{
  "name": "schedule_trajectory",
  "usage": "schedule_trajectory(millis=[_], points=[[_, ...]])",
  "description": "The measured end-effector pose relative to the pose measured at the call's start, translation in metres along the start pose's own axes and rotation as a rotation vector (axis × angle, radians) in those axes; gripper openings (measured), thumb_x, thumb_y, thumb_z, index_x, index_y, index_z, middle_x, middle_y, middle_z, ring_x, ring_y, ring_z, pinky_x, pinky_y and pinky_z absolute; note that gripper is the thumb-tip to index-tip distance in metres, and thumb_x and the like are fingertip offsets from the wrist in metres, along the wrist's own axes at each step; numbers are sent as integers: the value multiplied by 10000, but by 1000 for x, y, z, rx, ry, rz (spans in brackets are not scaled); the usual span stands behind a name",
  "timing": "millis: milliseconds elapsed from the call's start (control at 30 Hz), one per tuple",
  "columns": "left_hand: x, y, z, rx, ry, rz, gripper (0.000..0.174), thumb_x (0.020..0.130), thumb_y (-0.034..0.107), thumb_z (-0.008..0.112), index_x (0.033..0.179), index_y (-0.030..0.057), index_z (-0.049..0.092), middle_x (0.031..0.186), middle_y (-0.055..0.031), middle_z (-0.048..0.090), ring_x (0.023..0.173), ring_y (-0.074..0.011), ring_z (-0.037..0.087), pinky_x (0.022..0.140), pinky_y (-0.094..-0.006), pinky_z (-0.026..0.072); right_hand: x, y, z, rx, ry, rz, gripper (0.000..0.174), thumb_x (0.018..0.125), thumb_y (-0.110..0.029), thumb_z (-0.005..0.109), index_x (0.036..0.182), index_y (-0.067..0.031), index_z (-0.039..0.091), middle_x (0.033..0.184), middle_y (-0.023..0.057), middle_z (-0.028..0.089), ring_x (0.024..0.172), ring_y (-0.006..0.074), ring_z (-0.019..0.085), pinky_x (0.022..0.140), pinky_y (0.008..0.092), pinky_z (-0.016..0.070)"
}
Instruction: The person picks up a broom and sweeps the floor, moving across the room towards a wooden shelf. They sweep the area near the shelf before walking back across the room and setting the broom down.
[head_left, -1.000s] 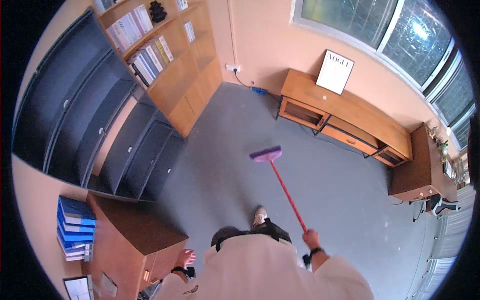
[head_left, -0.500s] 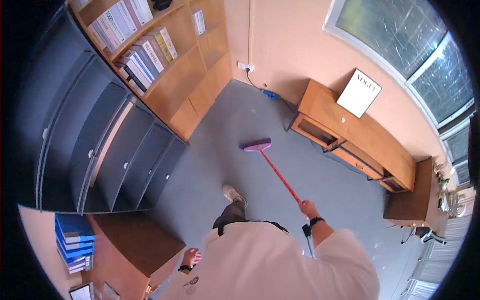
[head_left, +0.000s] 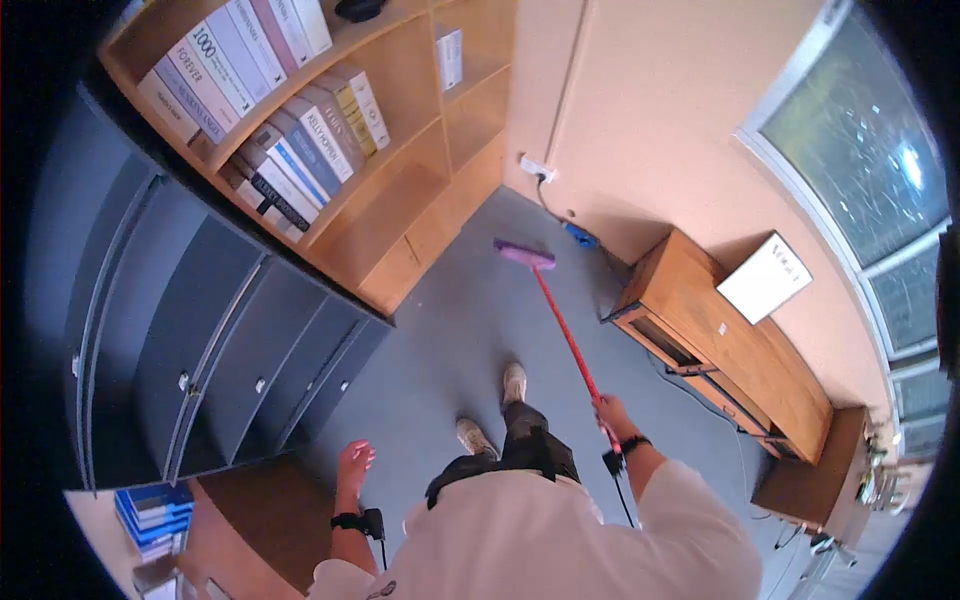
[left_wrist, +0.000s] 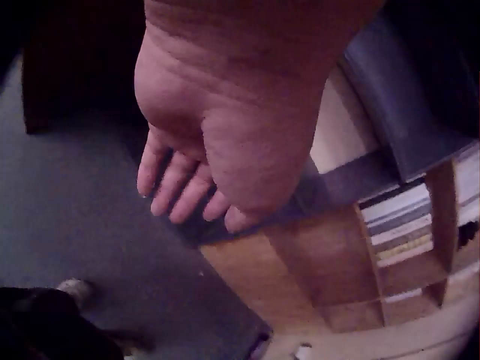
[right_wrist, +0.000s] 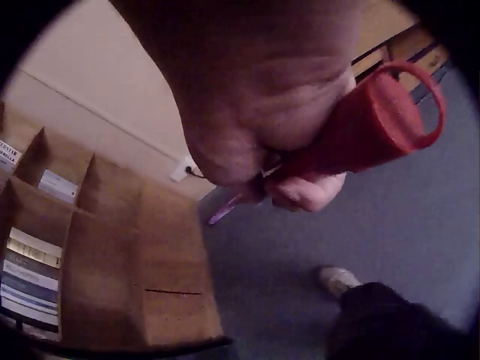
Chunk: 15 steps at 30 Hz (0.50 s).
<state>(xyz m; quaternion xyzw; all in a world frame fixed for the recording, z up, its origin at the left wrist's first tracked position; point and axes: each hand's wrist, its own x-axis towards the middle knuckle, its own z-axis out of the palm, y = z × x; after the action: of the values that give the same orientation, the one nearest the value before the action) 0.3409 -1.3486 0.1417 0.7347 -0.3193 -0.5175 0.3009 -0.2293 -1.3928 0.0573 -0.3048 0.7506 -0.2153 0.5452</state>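
Some floor between broom and bookcase

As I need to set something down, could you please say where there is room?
Bare floor lies between the dark cabinet and the red broom handle, and between that handle and the low wooden cabinet. It is crowded by the shoes and the shelved books.

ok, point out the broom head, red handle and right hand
Broom head (head_left: 525, 255): head view, middle of its purple body.
Red handle (right_wrist: 361, 133): right wrist view, its thick end section.
Right hand (head_left: 614, 417): head view, middle of the hand.
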Motion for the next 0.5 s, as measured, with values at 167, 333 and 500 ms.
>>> schedule_trajectory(millis=[167, 333, 500], points=[[-41, -192, -49, 482, 69, -28, 126, 749, 113, 511, 829, 51, 588, 725, -97, 599, 685, -187, 574, 594, -304, 456, 155, -144, 63, -36, -99, 11, 218, 785, -210, 489, 706, -7, 480, 510, 53, 461, 383, 184, 457, 349, 322, 352], [-168, -212, -61, 582, -147, -251, 204, 810, 269, 414, 857, 122, 548, 698, -95, 534, 635, -266, 556, 555, -409, 453, 234, -284, 107, -89, -213, -40, 149, 767, -126, 452, 744, 12, 501, 607, 124, 560, 446, 218, 521, 385, 341, 389], [-140, -173, -67, 625, -49, -163, 213, 816, 264, 405, 829, 114, 555, 681, -77, 536, 619, -227, 547, 540, -387, 442, 276, -252, 132, -553, -341, -139, 198, 757, -83, 461, 922, 25, 437, 652, 148, 577, 537, 246, 581, 446, 369, 449]])
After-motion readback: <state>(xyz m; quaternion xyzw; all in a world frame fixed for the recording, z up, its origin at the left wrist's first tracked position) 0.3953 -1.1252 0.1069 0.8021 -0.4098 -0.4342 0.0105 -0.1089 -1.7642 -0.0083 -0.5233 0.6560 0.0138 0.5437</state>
